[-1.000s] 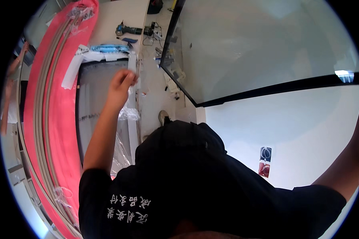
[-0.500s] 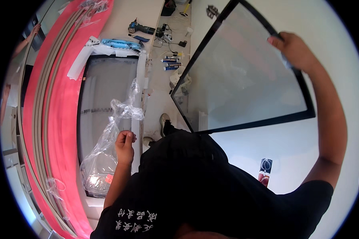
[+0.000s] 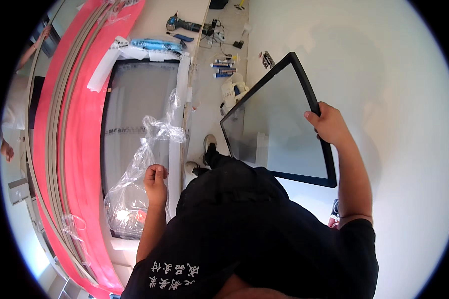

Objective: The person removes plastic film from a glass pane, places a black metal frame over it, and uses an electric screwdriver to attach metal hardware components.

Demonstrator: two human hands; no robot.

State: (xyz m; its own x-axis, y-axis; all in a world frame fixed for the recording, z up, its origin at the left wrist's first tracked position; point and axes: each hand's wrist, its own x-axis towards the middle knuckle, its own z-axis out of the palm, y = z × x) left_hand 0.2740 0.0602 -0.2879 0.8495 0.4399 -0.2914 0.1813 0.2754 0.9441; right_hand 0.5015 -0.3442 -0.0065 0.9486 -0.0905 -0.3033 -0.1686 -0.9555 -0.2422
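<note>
My right hand (image 3: 329,124) grips the edge of a glass panel with a black frame (image 3: 327,164), the thumb on its near face. The panel leans at a slant to my right, and a metal hinge-like fitting (image 3: 267,60) sticks out by its upper edge. My left hand (image 3: 156,184) is closed, fingers curled and thumb pressed on them; whether it holds anything is hidden. Below and beside it, crumpled clear plastic film (image 3: 134,174) lies over a second black-framed panel (image 3: 139,92), which rests in white foam edging (image 3: 181,84).
Long grey-brown strips (image 3: 60,99) lie on pink sheeting (image 3: 87,139) at the left. A power tool (image 3: 184,24) and a blue plastic bundle (image 3: 157,45) are at the back. Several tubes (image 3: 224,67) stand on the floor by the white wall (image 3: 384,89). Another person's hand (image 3: 46,32) shows far left.
My right hand has brought the glass panel lower and closer in, toward my body. My left hand has stayed nearly in place. At the far left, another person's second hand has moved lower.
</note>
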